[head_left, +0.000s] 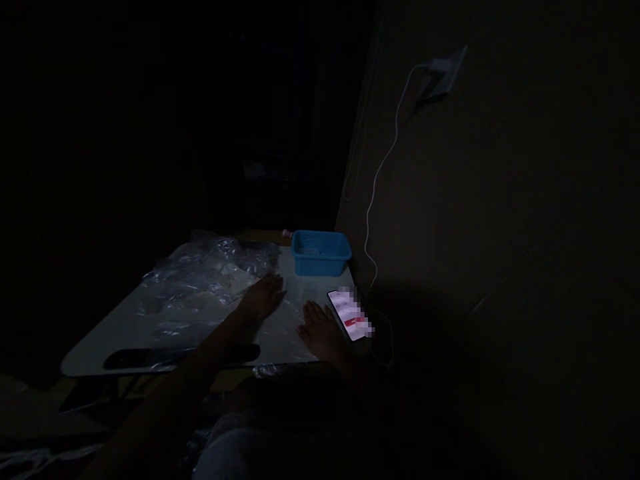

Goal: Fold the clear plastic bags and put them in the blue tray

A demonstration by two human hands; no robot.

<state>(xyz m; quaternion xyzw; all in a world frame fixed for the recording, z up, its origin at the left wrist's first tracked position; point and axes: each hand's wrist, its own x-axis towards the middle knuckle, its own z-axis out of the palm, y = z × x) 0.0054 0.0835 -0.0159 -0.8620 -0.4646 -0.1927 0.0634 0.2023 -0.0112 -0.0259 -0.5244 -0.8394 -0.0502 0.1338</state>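
Holding left hand (263, 299) and right hand (321, 332) palm-down over plastic (213, 270), with fingers outstretched, near lit phone (345, 312) and bin (320, 267).

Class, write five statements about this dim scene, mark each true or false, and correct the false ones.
1. A blue basin stands on the white table. True.
2. The right hand is nearer the phone than the left hand is. True.
3. The phone's screen is dark. False: it is lit.
4. The left hand is inside the basin. False: it is near the crumpled clear plastic.
5. A white cable hangs from the wall plate. True.
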